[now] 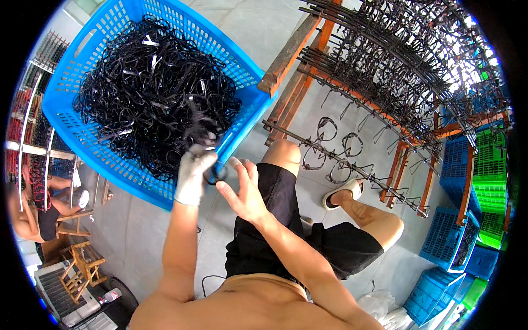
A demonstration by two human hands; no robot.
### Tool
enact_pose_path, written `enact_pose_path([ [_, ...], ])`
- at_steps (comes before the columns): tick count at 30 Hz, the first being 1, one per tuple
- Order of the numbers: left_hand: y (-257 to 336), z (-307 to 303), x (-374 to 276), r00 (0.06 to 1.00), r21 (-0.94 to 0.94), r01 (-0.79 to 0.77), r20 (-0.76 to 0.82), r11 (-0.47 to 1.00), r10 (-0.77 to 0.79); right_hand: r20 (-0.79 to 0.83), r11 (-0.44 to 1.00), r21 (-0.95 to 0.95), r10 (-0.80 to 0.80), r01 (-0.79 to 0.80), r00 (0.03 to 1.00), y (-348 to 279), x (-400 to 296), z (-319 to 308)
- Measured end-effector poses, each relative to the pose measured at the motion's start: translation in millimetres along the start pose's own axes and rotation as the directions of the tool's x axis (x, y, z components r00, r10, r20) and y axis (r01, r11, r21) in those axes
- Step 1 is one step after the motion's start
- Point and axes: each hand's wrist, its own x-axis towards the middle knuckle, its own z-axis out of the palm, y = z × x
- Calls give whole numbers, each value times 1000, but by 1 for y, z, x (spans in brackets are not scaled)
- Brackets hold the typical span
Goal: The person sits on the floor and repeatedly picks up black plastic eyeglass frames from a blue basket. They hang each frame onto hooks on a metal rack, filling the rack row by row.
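Observation:
My left hand (193, 173), in a white glove, grips thin black ring-shaped parts (200, 128), blurred, over the near corner of a blue plastic basket (241, 47). The basket holds a tangled heap of similar black parts (152, 95), some with white tags. A small black ring (214, 176) hangs between my hands. My right hand (245, 194), with pale covers on some fingertips, has its thumb and fingers apart beside that ring; whether it touches it I cannot tell. Several ring-shaped parts (340, 171) hang from a metal rod (359, 170) to the right.
Orange-and-brown rack posts (284, 57) stand right of the basket, bearing rods crowded with black parts (371, 62). Blue crates (447, 231) and green crates (489, 165) line the far right. At left are another person (33, 222), a wooden stool (82, 264) and a plastic bottle (110, 295).

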Motion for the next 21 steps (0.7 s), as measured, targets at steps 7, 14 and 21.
enact_pose_path([
  [7,9,12,9,958,-465,87,-203,881,-202,421,410,803,127,-434,898,33,14,-16],
  [14,28,23,13,906,-60,411,134,910,-401,423,977,-182,-23,110,906,-26,3,-81],
  [21,19,95,-46,699,761,-517,640,393,-320,464,561,-756,100,336,880,-71,-71,-149],
])
